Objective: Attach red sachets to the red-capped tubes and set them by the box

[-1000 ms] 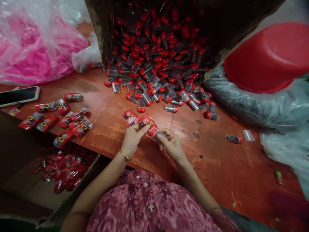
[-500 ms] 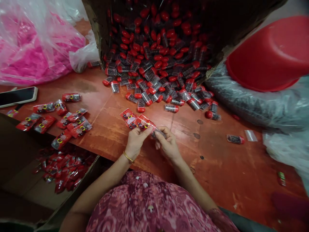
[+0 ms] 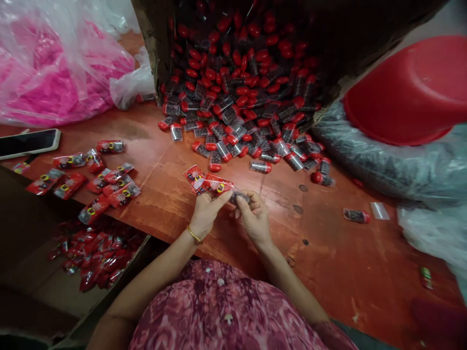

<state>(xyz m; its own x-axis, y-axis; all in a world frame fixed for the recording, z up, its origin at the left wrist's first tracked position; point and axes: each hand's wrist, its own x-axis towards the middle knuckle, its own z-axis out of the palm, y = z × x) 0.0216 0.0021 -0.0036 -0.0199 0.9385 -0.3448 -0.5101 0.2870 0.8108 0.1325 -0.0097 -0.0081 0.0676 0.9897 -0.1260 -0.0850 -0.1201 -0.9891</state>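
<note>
Between thumb and fingers, my left hand [image 3: 207, 210] grips a red printed plastic sleeve [image 3: 218, 184], with more red printed sleeves [image 3: 193, 176] just beyond it. My right hand [image 3: 254, 214] is closed on a small clear bottle [image 3: 240, 196] with dark contents, which lies at the sleeve's right end. Whether the bottle is inside the sleeve I cannot tell, as my fingers cover part of it. Farther off lies a heap of clear bottles with red caps [image 3: 233, 131], spilling from a dark carton [image 3: 149, 53].
Several red-wrapped bottles [image 3: 118, 187] lie on the table at left, near a phone [image 3: 31, 143]. Below the edge stands a carton [image 3: 136, 262] of red packets. A red tub [image 3: 408, 92] rests on a plastic sack [image 3: 365, 150] at right. One bottle [image 3: 355, 215] lies alone.
The red sleeve in my left hand has turned to lie flatter, and the dark bottle in my right hand shows more. The view has shifted slightly.
</note>
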